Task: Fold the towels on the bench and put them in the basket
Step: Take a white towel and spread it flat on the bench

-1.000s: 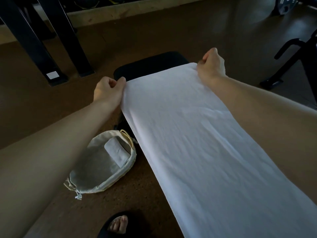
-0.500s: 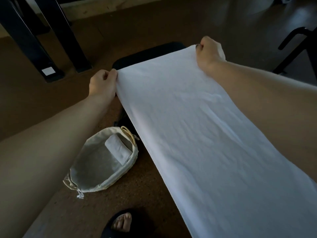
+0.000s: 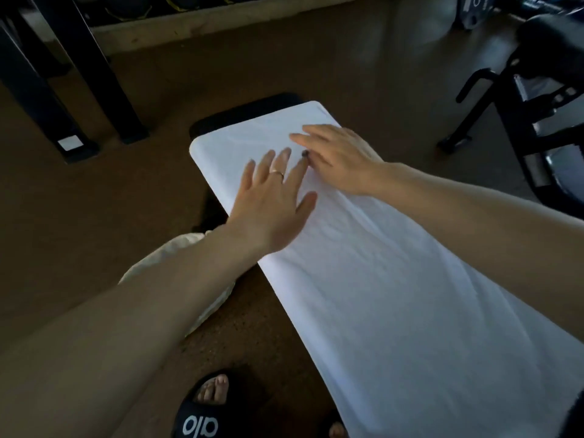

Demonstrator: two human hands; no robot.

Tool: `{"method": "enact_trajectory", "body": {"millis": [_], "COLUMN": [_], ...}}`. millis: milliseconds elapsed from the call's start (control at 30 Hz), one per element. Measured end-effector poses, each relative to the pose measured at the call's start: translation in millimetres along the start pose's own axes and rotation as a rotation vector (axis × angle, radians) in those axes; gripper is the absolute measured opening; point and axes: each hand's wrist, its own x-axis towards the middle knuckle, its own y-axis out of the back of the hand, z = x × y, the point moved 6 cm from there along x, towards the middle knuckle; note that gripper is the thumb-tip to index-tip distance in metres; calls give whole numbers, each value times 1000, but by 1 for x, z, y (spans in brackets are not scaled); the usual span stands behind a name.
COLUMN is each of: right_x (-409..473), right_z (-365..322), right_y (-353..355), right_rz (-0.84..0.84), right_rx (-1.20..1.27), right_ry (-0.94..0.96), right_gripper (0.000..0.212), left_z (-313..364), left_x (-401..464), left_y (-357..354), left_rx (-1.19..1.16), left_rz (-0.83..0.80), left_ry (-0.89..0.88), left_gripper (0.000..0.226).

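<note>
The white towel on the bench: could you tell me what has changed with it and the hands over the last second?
Both hands let go of the white towel's far corners; the left hand and right hand now rest flat on it. The towel stays spread along the bench.

Both bare forearms are reaching forward, the left hand [image 3: 271,203] and right hand [image 3: 339,159] lying palm-down with fingers straight and spread, the left index fingertip touching the right thumb.

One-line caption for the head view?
Both hands, left and right, press flat on a white towel spread over the bench.
</note>
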Motion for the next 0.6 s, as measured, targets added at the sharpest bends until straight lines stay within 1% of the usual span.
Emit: {"method": "enact_trajectory", "body": {"millis": [67, 100, 167, 267, 300, 333, 400, 467, 500, 533, 600], "right_x": [-13, -16, -13, 2, 7, 11, 14, 9, 8, 13, 30], "right_z": [9, 17, 36, 63, 67, 61, 30, -3, -9, -4, 21], "right_y": [-9, -14, -22, -21, -18, -13, -10, -23, -30, -33, -32], "right_rz": [-125, -174, -219, -265, -252, -209, -130, -164, -189, -200, -195], "right_rx": [-44, -47, -40, -15, -44, -91, -103, -41, -27, -13, 23], "right_ry": [0, -17, -65, -254, -285, -259, -62, 141, 181, 164, 32], "right_gripper": [52, 53, 53, 54, 54, 55, 55, 53, 53, 52, 52], "left_z": [1, -3, -11, -10, -9, -8, -9, -11, -11, -10, -11], "left_x": [-7, -10, -11, -10, -11, -11, -11, -10, -9, -9, -9], "left_y": [-19, -25, -30, -33, -34, -34, -35, -36, -35, -35, -36], "left_rx": [32, 41, 61, 82, 84, 91, 110, 117, 114, 110, 113], "left_rz": [-103, -125, -114, -113, -122, -128, -126, -108, -97, -96, -106], "left_ry": [45, 62, 67, 67, 71, 75, 76, 70, 68, 68, 74], "left_gripper": [72, 74, 77, 78, 78, 78, 79, 80, 80, 80, 80]}}
